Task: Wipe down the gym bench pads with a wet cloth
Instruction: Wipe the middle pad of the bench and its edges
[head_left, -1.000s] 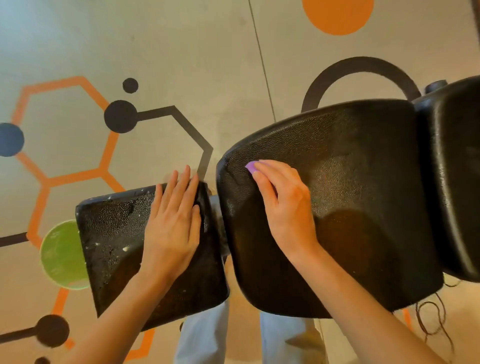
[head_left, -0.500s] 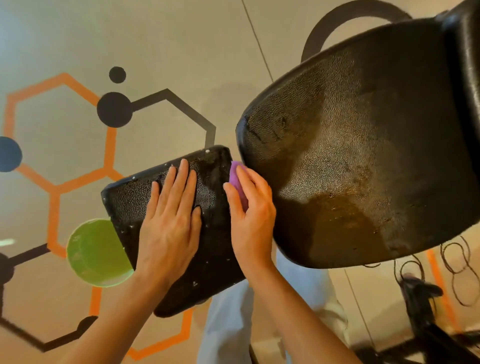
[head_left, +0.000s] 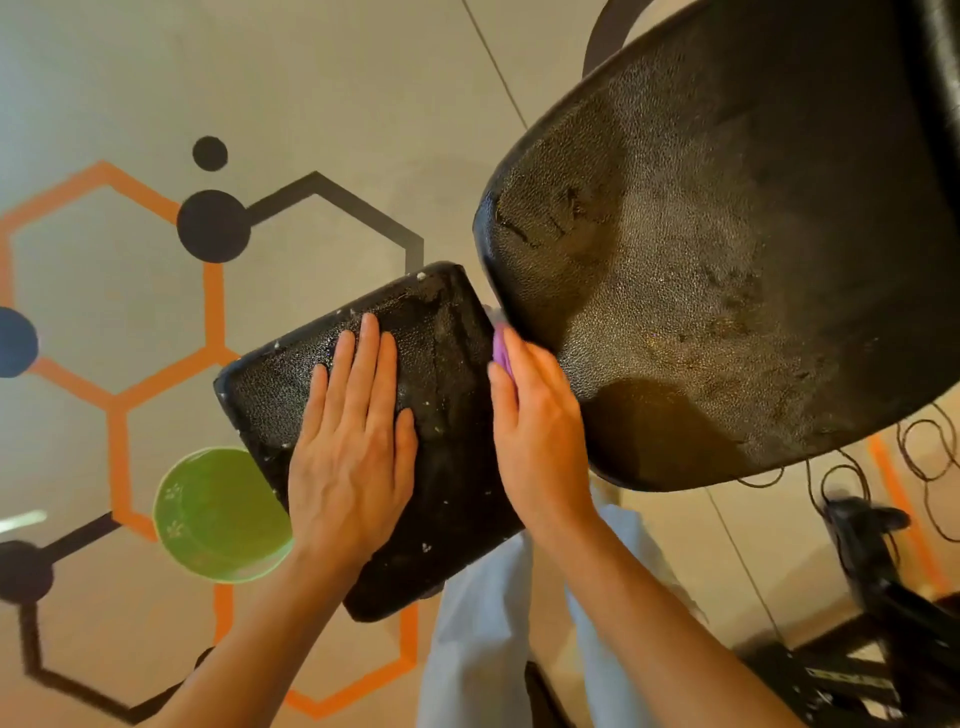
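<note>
Two black textured bench pads fill the head view: a small one at centre, flecked with white bits, and a large one at the right with a wet sheen. My left hand lies flat, fingers together, on the small pad. My right hand is in the gap between the two pads, pressing a purple cloth against the large pad's lower-left edge. Only a sliver of the cloth shows past my fingertips.
A green bowl stands on the floor, partly under the small pad's left corner. The floor is beige with orange and black hexagon markings. Black frame parts and looped cords lie at the lower right. My light trousers show below.
My right hand slid the purple cloth from the top of the large pad down to its lower-left edge, into the gap. The left hand stayed flat on the small pad. The view shifted.
</note>
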